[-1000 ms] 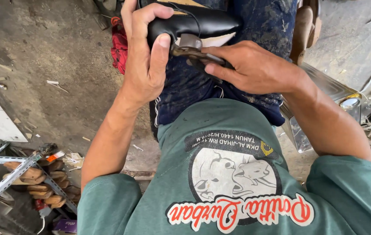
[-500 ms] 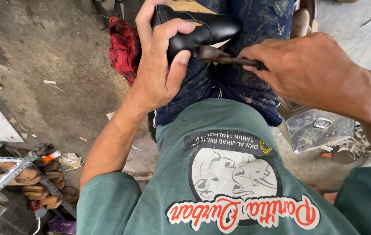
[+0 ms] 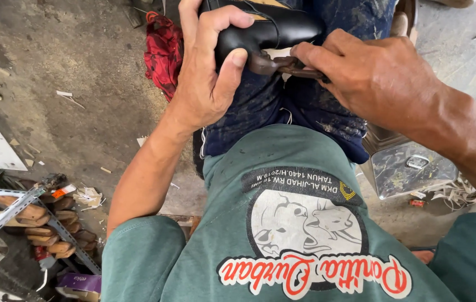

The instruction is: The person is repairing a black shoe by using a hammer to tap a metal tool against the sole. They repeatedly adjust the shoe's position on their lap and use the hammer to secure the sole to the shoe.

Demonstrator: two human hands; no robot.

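Black shoe [image 3: 271, 28] sits on the lap, over blue trousers [image 3: 305, 106]. Left hand [image 3: 207, 84] fingers clamped round its end, thumb pressing. Right hand [image 3: 383, 78] fingers closed on brown pincers [image 3: 280, 64] biting its edge. Smooth, glossy leather: likely light, pliable, a bit slippery. Grip the body, not the rim.

Person wears a green short-sleeved T-shirt [image 3: 282, 235] with a round black-and-white animal emblem and red script lettering on the chest, over dark blue, dust-speckled trousers [image 3: 305, 106]; both hands bare.
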